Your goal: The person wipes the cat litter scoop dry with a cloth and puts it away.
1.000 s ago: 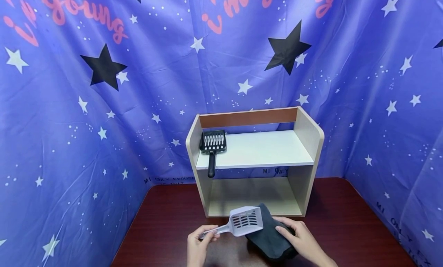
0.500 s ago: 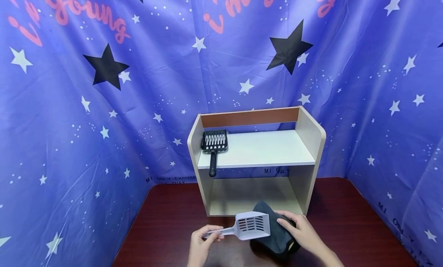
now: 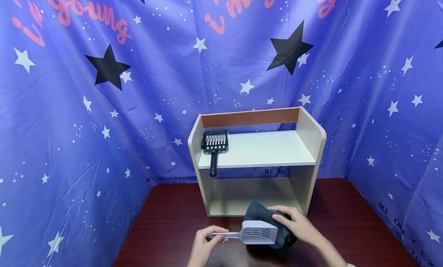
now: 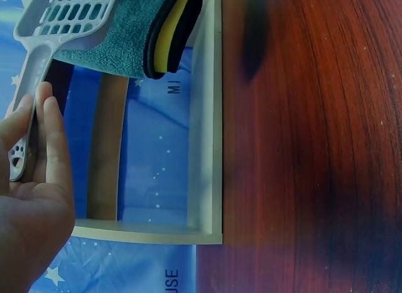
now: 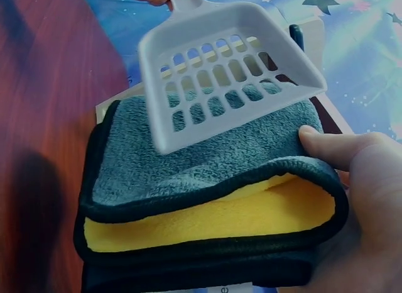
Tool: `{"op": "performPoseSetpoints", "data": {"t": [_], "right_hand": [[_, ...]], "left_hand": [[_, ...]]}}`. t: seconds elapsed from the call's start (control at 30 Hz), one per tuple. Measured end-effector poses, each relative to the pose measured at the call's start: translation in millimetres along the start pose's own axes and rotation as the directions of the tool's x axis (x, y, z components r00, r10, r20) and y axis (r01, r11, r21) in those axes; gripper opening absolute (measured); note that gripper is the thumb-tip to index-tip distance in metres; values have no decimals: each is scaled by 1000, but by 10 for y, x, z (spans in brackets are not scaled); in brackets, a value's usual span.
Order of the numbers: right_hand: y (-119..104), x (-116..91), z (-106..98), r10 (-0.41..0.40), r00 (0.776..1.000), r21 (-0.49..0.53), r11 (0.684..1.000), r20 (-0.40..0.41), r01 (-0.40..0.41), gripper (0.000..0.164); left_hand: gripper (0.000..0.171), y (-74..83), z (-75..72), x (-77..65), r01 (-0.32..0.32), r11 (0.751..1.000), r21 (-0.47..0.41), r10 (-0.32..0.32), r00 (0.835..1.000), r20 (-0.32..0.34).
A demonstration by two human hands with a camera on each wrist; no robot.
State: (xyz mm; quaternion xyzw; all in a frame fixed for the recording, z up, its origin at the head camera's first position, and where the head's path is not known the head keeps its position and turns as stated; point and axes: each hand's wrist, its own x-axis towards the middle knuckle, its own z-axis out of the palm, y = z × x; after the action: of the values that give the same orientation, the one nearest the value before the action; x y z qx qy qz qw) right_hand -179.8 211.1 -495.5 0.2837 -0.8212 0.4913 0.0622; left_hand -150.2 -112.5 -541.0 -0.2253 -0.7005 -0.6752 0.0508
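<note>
My left hand pinches the handle of a pale grey slotted litter scoop, which points right. In the left wrist view, thumb and fingers of that hand lie on either side of the handle. A folded towel, grey-green outside and yellow inside with black edging, is in my right hand. The right wrist view shows the thumb on top of the towel; the other fingers are hidden. The scoop's head is over the towel in that view; whether they touch I cannot tell.
A two-level wooden shelf stands at the back of the dark red table. On its upper board a black slotted scoop lies at the left, handle jutting past the front edge. A blue star-print curtain surrounds the table.
The grey scoop has moved right and slightly nearer to me, its head tilting, with the left hand following. The towel has turned in the right hand, and more of it is behind the scoop.
</note>
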Motion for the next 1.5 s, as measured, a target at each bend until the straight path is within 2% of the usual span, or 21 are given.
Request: {"op": "performPoseSetpoints", "data": {"t": [0.27, 0.4, 0.57, 0.83, 1.07, 1.5], "right_hand": [[-65, 75, 1, -4, 986, 108, 994, 164, -14, 27], [-104, 104, 24, -24, 975, 156, 988, 221, -11, 28], [-141, 119, 50, -67, 964, 152, 988, 257, 28, 28], [-164, 95, 50, -93, 956, 153, 987, 279, 51, 29], [-160, 75, 37, -87, 961, 138, 989, 261, 52, 29], [-106, 20, 0, -64, 975, 112, 993, 212, 41, 30]], "left_hand": [[22, -53, 15, 8, 37, 999, -2, -36, 997, 65], [21, -54, 29, 5, 53, 999, 9, -54, 997, 57], [21, -52, 50, 3, 77, 997, -3, -77, 996, 47], [19, -64, 65, -3, 90, 996, -26, -90, 996, 11], [17, -79, 49, -14, 29, 999, -27, -30, 1000, -7], [18, -49, 34, -22, 34, 999, -24, -36, 997, -73]]}}
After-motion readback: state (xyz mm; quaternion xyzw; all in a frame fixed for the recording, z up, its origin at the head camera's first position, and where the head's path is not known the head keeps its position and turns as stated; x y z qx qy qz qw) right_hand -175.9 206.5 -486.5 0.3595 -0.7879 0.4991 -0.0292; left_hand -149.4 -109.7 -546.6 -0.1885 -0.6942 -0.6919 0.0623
